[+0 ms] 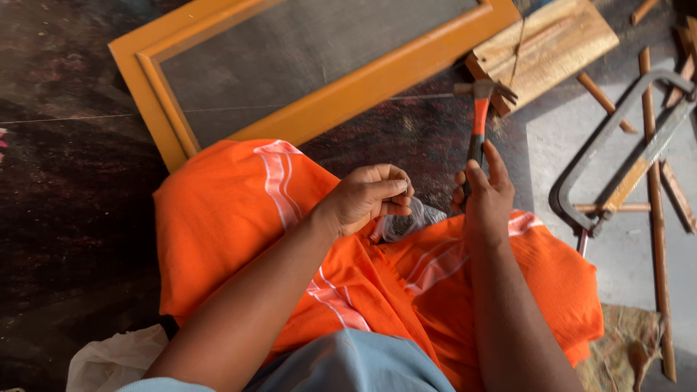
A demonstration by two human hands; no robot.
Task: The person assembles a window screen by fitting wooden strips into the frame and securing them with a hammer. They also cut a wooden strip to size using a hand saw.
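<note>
The person sits on a dark floor [65, 218] with an orange cloth [225, 210] with white stripes draped over the knees. The right hand [485, 196] is closed around the black grip of a claw hammer [479, 116], whose orange shaft runs up toward twelve o'clock, so the metal head sits above the fingers, just beside a block of wood [555, 40]. The left hand [367, 197] is curled, thumb and fingertips pinched together on the top of a small clear plastic bag [406, 223] that lies in the lap between the two hands; what the bag holds cannot be made out. The bag rests on the cloth, at about four o'clock from the left hand and eight o'clock from the right.

At eleven o'clock from the hands lies an orange-painted wooden frame [377, 76] with a grey panel in it, flat on the floor and touching the cloth's upper edge. The block of wood lies at one o'clock, near the frame's corner. At three o'clock a hacksaw [617, 160] with a dark metal bow lies across thin wooden sticks [657, 239]. A white plastic bag [112, 359] sits at seven o'clock, by the left elbow, and a piece of sacking [628, 341] at five o'clock.
</note>
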